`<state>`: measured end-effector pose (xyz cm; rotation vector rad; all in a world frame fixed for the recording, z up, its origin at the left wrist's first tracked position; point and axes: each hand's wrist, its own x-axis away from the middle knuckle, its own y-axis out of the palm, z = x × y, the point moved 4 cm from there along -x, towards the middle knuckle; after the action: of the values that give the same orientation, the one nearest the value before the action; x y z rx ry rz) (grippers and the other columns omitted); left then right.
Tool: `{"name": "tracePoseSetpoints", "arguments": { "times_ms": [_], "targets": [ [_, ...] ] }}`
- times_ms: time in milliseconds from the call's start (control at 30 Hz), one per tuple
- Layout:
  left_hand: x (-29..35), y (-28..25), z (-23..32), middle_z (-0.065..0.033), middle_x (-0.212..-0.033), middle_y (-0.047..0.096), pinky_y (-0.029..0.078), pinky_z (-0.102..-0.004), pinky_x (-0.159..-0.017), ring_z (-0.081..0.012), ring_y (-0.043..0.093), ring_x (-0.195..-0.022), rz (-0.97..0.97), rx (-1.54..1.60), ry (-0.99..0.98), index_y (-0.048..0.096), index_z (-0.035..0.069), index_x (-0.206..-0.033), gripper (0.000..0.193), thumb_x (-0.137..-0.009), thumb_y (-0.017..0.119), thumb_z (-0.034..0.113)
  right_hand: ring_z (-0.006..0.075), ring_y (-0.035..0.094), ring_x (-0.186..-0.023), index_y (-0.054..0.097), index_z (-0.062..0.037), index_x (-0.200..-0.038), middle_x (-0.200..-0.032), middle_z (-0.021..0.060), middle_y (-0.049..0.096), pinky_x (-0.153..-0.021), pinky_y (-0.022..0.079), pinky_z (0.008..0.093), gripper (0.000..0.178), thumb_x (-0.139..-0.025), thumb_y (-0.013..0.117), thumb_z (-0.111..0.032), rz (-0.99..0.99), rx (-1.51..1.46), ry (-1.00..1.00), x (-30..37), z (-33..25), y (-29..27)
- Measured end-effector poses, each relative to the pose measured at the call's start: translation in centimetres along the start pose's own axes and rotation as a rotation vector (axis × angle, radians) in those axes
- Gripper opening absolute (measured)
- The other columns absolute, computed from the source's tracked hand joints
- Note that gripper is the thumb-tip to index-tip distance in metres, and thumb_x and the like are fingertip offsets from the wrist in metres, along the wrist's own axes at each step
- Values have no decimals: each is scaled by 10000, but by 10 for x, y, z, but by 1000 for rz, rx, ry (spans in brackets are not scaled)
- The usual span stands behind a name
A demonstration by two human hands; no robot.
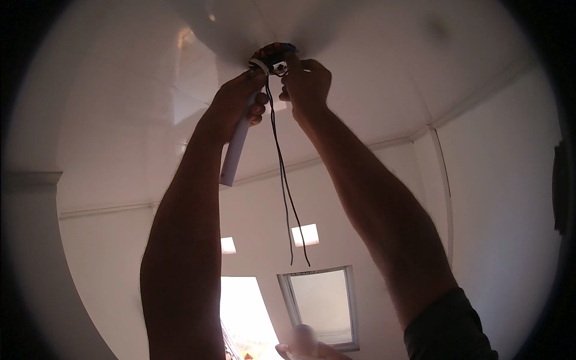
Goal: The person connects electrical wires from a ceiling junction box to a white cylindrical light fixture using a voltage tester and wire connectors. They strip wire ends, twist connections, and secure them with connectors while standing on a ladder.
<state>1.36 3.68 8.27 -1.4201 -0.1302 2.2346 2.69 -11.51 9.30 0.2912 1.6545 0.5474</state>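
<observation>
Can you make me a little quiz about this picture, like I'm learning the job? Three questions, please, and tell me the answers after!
1. Which hand has the long pale stick in it?
2. True or false: the right hand is up at the dark round spot in the ceiling.
3. How many dark wires dangle below the hands? A) one B) two C) four

Key:
1. The left hand.
2. True.
3. B) two.

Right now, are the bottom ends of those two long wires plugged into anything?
Not plugged in: both dark wires hang down, and their lower ends dangle free in the air.
</observation>
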Motion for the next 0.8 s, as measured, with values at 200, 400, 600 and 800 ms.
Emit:
{"name": "tracePoseSetpoints", "arguments": {
  "times_ms": [200,400,600,800],
  "targets": [
    [0,0,1,-4,-720,510,377,-231,-472,-73,443,-544,50,61,-54,546,110,-1050,179,-996,604,270,230,650,-757,584,-30,-1122,-1001,130,627,-633,560,343,378,-833,784,-169,-149,576,-988,23,-9,-19],
    [-1,-5,-2,-7,-732,519,375,-223,-479,-67,442,-548,-17,179,-84,542,116,-1027,165,-1000,600,269,278,660,-907,586,-80,-1218,-1053,121,614,-755,585,376,421,-849,768,-172,-228,822,-1083,19,-37,-19],
    [1,-2,-2,1,-733,516,362,-198,-466,-49,426,-548,37,178,-77,543,125,-1037,196,-992,621,299,280,664,-972,568,-116,-1196,-1074,105,610,-768,601,392,333,-905,702,-205,-352,911,-1154,19,-48,-16],
    [1,-1,-3,-3,-739,520,374,-213,-479,-59,444,-559,10,190,-79,533,118,-1048,172,-1003,592,273,277,706,-792,554,-128,-1248,-959,95,668,-678,607,387,324,-983,618,-304,-362,1210,-1093,14,-45,-14]
  ]
}}
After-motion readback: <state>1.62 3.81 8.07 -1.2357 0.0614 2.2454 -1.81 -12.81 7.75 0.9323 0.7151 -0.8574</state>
